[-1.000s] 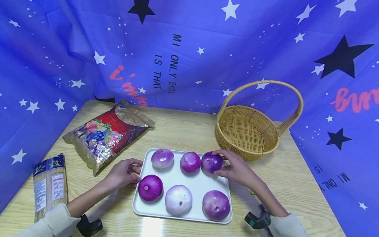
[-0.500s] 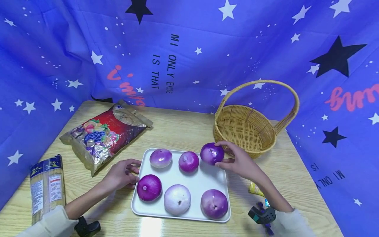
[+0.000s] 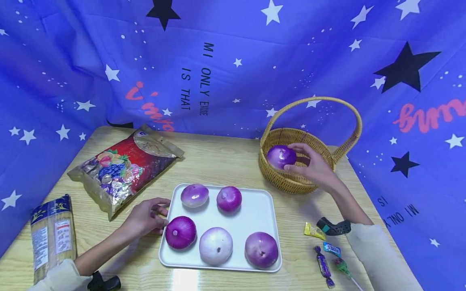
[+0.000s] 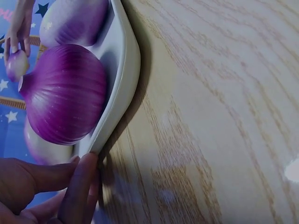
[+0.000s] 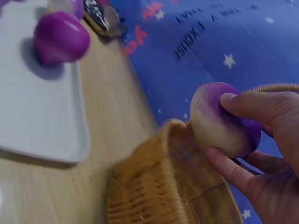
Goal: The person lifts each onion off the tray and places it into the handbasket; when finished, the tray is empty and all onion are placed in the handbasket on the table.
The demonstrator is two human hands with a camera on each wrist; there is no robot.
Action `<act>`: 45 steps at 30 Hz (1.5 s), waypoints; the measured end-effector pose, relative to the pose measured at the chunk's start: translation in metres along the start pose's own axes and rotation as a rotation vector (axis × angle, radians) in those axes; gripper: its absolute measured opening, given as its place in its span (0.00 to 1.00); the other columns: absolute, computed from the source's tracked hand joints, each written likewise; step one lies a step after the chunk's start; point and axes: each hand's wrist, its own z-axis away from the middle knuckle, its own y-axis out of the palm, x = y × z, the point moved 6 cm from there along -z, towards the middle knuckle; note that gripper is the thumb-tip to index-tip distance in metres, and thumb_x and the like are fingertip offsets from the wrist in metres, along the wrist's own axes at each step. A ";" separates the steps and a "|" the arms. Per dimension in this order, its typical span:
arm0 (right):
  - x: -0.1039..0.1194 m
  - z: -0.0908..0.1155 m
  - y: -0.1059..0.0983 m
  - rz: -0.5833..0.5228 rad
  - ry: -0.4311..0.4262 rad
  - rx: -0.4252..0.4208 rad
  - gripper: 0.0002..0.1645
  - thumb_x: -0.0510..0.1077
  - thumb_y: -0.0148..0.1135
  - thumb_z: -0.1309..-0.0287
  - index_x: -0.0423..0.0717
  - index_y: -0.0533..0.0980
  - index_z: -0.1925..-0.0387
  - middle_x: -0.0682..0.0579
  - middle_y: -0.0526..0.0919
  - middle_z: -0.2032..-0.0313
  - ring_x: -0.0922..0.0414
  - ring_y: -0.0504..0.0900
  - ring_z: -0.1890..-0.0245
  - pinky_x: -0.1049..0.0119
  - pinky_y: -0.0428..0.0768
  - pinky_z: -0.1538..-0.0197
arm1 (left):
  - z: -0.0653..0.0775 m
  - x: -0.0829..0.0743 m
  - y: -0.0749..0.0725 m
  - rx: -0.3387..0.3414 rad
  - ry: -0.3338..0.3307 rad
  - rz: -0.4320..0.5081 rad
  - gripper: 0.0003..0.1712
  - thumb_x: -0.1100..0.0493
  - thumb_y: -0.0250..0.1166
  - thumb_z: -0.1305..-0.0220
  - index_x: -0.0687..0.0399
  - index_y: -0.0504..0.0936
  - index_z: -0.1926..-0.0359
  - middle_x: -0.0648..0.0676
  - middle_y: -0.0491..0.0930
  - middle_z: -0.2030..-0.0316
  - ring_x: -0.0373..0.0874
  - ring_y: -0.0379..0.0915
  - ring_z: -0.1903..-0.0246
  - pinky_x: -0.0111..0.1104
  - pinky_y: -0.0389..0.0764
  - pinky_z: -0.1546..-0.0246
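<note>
The right hand (image 3: 316, 169) has its grip clamped on a purple onion (image 3: 281, 157), thumb on one side and fingers on the other, holding it over the opening of the basket (image 3: 282, 185). The handle (image 3: 316, 98) arches high behind the onion, spanning the basket from left to right, and the hand reaches in over the near rim.

The left hand (image 3: 143, 218) has its grip pinched together on the left edge of the tray (image 3: 255, 210). Five other onions (image 3: 229, 199) sit there, two along the far side and three along the near side; the darkest stands just beside the left fingertips.

On the left of the desk (image 3: 218, 161) a red bag (image 3: 125, 169) lies aslant, with a pack (image 3: 54, 234) nearer, by the left sleeve. Right of the tray lie a yellow sweet (image 3: 314, 230), a blue sweet (image 3: 332, 249), a purple sweet (image 3: 323, 266) and a lollipop (image 3: 342, 265), its stick running toward the right sleeve. Starry blue cloth (image 3: 225, 24) hangs behind the basket and along both sides.
</note>
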 end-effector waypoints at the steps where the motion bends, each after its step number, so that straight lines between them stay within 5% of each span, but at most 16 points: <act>1: -0.002 -0.003 -0.004 0.002 0.012 -0.008 0.38 0.45 0.68 0.58 0.53 0.61 0.44 0.50 0.63 0.45 0.47 0.67 0.46 0.63 0.77 0.49 | 0.000 0.000 0.000 0.000 0.001 -0.002 0.34 0.75 0.65 0.59 0.66 0.67 0.46 0.62 0.75 0.67 0.46 0.75 0.74 0.36 0.84 0.78; 8: -0.021 -0.027 -0.036 0.043 0.092 -0.084 0.42 0.49 0.67 0.58 0.52 0.58 0.41 0.46 0.61 0.42 0.45 0.64 0.44 0.53 0.73 0.46 | -0.001 -0.001 0.000 0.004 -0.001 -0.008 0.34 0.74 0.65 0.59 0.65 0.67 0.46 0.62 0.75 0.66 0.46 0.75 0.74 0.36 0.84 0.78; 12: -0.034 -0.043 -0.050 0.079 0.154 -0.134 0.45 0.53 0.67 0.59 0.52 0.57 0.40 0.45 0.61 0.42 0.46 0.65 0.46 0.56 0.75 0.49 | -0.001 -0.001 0.002 0.005 0.002 -0.022 0.34 0.74 0.64 0.59 0.65 0.67 0.46 0.61 0.75 0.66 0.45 0.75 0.74 0.36 0.84 0.79; 17: -0.052 -0.061 -0.059 -0.114 0.214 -0.169 0.45 0.45 0.67 0.56 0.45 0.54 0.39 0.41 0.58 0.42 0.51 0.75 0.57 0.64 0.81 0.55 | -0.001 -0.003 0.003 0.011 0.005 -0.008 0.34 0.76 0.62 0.59 0.65 0.67 0.45 0.61 0.75 0.66 0.46 0.75 0.74 0.36 0.84 0.78; 20: -0.064 -0.070 -0.061 -0.205 0.246 -0.178 0.44 0.40 0.66 0.56 0.41 0.53 0.39 0.38 0.57 0.42 0.56 0.78 0.64 0.65 0.81 0.56 | -0.001 -0.003 0.002 0.007 0.007 -0.003 0.34 0.76 0.61 0.59 0.66 0.66 0.45 0.61 0.74 0.66 0.46 0.75 0.74 0.36 0.84 0.78; 34: -0.120 -0.088 -0.049 -0.171 0.429 -0.183 0.46 0.41 0.64 0.53 0.37 0.48 0.38 0.34 0.52 0.40 0.45 0.65 0.48 0.54 0.73 0.45 | 0.000 0.001 0.005 -0.004 0.000 0.002 0.34 0.75 0.65 0.61 0.64 0.68 0.47 0.61 0.74 0.68 0.46 0.74 0.76 0.36 0.84 0.80; 45: -0.164 -0.113 -0.049 -0.099 0.398 -0.230 0.57 0.56 0.71 0.67 0.46 0.51 0.37 0.40 0.56 0.40 0.53 0.74 0.56 0.66 0.82 0.61 | -0.001 0.001 0.001 -0.032 0.001 0.009 0.34 0.76 0.64 0.61 0.63 0.69 0.47 0.60 0.74 0.68 0.46 0.74 0.77 0.35 0.84 0.80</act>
